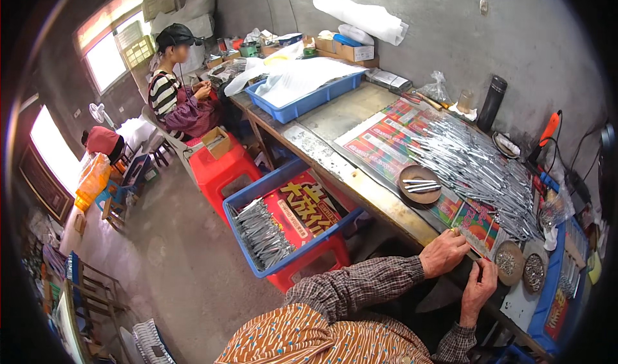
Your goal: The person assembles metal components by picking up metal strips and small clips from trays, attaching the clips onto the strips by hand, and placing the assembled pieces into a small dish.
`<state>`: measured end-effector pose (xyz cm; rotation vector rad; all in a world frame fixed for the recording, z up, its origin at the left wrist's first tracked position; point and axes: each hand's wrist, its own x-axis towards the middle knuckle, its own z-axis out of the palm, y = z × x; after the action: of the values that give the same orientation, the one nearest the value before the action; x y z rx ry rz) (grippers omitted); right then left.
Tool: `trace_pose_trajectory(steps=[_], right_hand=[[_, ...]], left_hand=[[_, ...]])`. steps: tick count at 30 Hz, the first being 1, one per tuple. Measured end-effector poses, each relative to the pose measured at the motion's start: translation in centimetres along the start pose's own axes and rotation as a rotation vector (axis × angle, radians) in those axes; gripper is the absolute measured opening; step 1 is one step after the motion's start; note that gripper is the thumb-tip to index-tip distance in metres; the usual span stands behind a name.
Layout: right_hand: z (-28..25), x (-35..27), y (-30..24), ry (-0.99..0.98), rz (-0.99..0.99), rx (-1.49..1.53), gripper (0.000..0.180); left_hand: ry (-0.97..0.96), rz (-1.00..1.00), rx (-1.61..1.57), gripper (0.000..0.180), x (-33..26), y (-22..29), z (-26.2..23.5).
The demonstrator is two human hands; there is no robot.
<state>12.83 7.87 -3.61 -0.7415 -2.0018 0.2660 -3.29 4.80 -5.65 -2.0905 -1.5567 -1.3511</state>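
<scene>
Two hands (460, 270) pinch one strip (474, 243).

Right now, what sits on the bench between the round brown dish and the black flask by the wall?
In the head view, a big heap of shiny metal strips covers the stretch between the brown dish and the black flask.

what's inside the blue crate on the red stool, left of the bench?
The blue crate holds a heap of thin silvery metal pieces along its left side, lying on a red and yellow printed sheet that lines it. The sheet and heap cover the crate's bottom.
</scene>
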Motion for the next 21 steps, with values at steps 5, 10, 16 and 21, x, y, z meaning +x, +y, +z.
trace_pose_trajectory(steps=[5, 10, 16, 21], right_hand=[[0.09, -0.04, 0.09, 0.004, -0.013, -0.014, 0.007], [0.19, -0.15, 0.19, 0.020, -0.016, -0.011, 0.007], [0.25, -0.20, 0.24, 0.018, -0.039, -0.042, 0.006], [0.23, -0.16, 0.06, 0.025, -0.040, -0.037, 0.006]], left_hand=[[-0.016, -0.003, 0.006, 0.024, -0.08, -0.06, 0.09], [-0.020, 0.003, 0.018, 0.025, -0.25, -0.28, 0.43], [0.016, 0.011, 0.018, 0.025, -0.50, -0.32, 0.79], [-0.006, -0.012, 0.030, 0.025, -0.37, 0.17, 0.16]])
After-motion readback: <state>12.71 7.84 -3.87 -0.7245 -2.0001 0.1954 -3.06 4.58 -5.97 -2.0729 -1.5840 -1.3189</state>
